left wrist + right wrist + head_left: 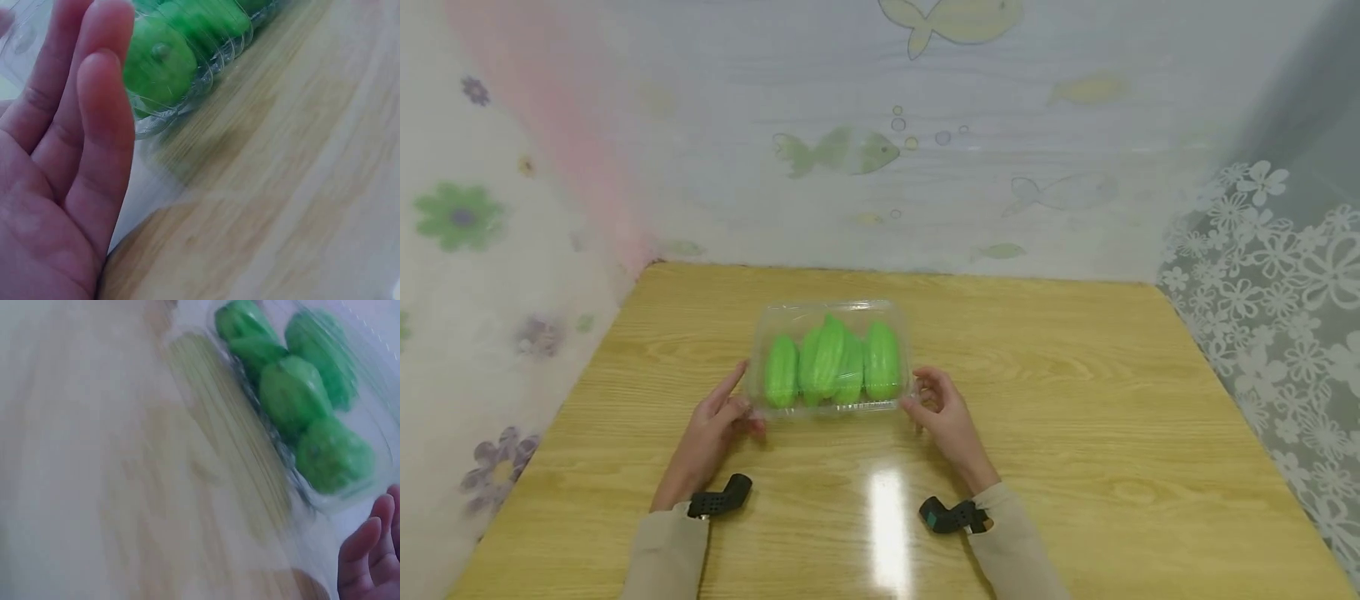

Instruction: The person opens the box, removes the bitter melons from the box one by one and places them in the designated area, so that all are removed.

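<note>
A clear plastic clamshell box is between my two hands, with several green, elongated, ridged pieces like small gourds inside. At its near left corner my left hand grips the edge, with the index finger along the side and other fingertips by the front edge. The fingers overlap the box in the left wrist view. My right hand holds the near right corner, thumb at the front and fingers bent by the side. Its fingertips show near the box's end in the right wrist view.
The box is over a glossy wood-grain table with a bright light reflection in front. A wall with fish drawings bounds the table's far edge. Flowered coverings run along the sides. Each wrist carries a black camera.
</note>
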Motion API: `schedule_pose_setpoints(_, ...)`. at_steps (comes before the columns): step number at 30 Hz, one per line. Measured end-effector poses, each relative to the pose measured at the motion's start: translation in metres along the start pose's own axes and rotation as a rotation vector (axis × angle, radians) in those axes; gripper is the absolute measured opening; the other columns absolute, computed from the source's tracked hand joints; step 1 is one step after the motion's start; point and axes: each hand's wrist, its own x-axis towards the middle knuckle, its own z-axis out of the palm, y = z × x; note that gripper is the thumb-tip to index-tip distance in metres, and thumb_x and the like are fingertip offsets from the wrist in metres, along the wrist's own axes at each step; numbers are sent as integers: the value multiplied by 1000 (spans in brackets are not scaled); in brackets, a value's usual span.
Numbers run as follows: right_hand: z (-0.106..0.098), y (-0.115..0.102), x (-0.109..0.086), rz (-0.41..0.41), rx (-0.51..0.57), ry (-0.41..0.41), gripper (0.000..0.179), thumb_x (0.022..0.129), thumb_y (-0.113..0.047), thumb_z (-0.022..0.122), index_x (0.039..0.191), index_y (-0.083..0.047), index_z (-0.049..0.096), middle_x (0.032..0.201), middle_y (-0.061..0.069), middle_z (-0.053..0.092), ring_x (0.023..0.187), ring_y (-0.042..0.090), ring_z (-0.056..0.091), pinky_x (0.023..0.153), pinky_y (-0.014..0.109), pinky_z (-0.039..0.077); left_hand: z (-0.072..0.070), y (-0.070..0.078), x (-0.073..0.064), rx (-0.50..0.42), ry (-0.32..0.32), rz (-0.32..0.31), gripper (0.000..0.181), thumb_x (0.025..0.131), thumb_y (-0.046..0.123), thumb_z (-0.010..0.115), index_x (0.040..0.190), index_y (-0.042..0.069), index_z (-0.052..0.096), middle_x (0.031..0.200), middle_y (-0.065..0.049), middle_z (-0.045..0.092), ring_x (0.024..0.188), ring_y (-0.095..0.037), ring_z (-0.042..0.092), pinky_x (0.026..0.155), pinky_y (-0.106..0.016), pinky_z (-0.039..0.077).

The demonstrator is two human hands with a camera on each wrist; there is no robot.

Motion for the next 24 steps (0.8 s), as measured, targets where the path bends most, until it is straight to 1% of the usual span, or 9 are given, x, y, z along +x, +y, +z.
schedule_pose_setpoints(4,6,0,0,-2,-7,5,53,85,-13,63,131,-7,37,108,15,49,95,29,49,80,33,40,-4,-5,3,11,-30,23,60,94,10,46,143,17,13,84,-25,55,74,-28,59,71,-37,48)
schedule_pose_setpoints(8,6,6,2,6,-2,-16,63,83,-16,65,136,-14,31,108,16,48,99,28,49,84,38,39,-8,-14,6,59,-50,41,64,93,11,50,143,22,12,78,-19,56,70,-27,59,73,-32,47)
schedule_pose_setpoints(10,5,6,2,5,7,-25,64,83,-15,66,136,-13,30,107,17,48,99,28,49,84,38,38,-9,-15,6,67,-60,46,64,93,12,49,143,23,11,75,-17,56,69,-28,58,76,-29,45)
schedule_pose_setpoints(11,5,7,2,5,10,-25,64,82,-15,66,136,-13,31,108,17,48,98,28,49,84,38,39,-10,-18,6,66,-63,52,64,93,13,50,143,24,12,73,-14,56,67,-27,57,77,-28,44)
schedule_pose_setpoints(13,4,4,1,5,7,-25,60,83,-13,65,134,-10,33,109,18,50,98,28,50,83,38,40,-9,-19,7,45,-67,56,64,92,12,50,143,24,12,70,-12,56,66,-27,57,79,-27,43)
schedule_pose_setpoints(15,3,5,1,0,7,-22,56,83,-13,65,131,-8,36,108,17,51,97,28,51,83,38,40,-9,-20,6,23,-74,58,65,93,10,49,143,22,10,70,-12,55,65,-26,57,81,-26,42)
schedule_pose_setpoints(18,1,11,2,-9,12,-17,50,84,-11,63,128,-6,40,107,16,52,95,27,52,82,38,40,-7,-20,4,-8,-74,36,66,92,8,49,143,21,9,69,-14,55,64,-25,57,80,-27,43)
schedule_pose_setpoints(22,0,24,6,-8,29,10,48,84,-14,65,126,-10,43,107,15,53,94,25,52,82,37,40,-5,-13,3,-14,-82,5,66,93,9,48,143,22,8,73,-21,55,66,-26,58,75,-33,46)
schedule_pose_setpoints(24,1,30,9,-12,47,28,47,82,-18,66,124,-13,46,106,13,53,93,24,53,81,36,42,-5,-8,2,-3,-88,2,65,94,10,46,143,22,6,77,-23,56,68,-28,58,71,-37,48)
